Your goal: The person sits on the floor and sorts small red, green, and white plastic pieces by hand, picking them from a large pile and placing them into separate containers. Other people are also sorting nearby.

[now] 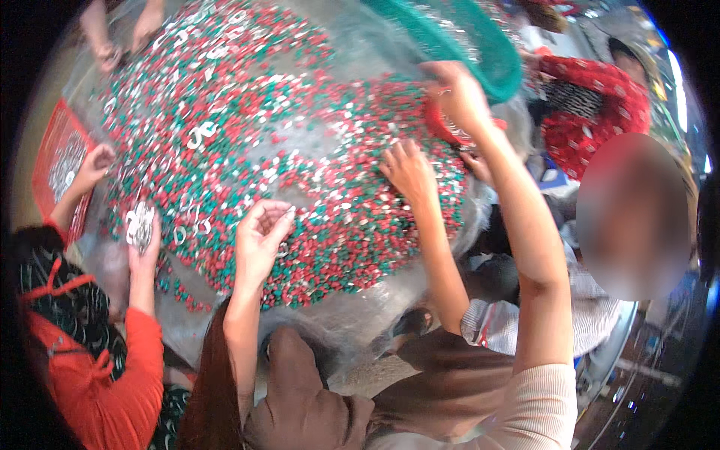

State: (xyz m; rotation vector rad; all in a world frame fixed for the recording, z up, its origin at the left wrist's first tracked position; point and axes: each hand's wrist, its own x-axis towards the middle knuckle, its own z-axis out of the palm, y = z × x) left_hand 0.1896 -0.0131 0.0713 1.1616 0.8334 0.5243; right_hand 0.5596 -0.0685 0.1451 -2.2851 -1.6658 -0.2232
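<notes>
A wide heap of small red, green and white pieces lies on a clear plastic sheet. My left hand hovers over the heap's near edge, palm turned up and fingers loosely curled; a small ring-like piece shows by its fingers. My right hand, on an arm in a pale pink sleeve, reaches far across and grips the rim of a green mesh basket. A red curved rim shows just under that wrist. Another person's hand presses into the pieces between my two hands.
At the left, a person in red sleeves holds a bunch of white ring shapes and reaches toward a red tray. Two more hands work at the far left corner. People sit close at the right.
</notes>
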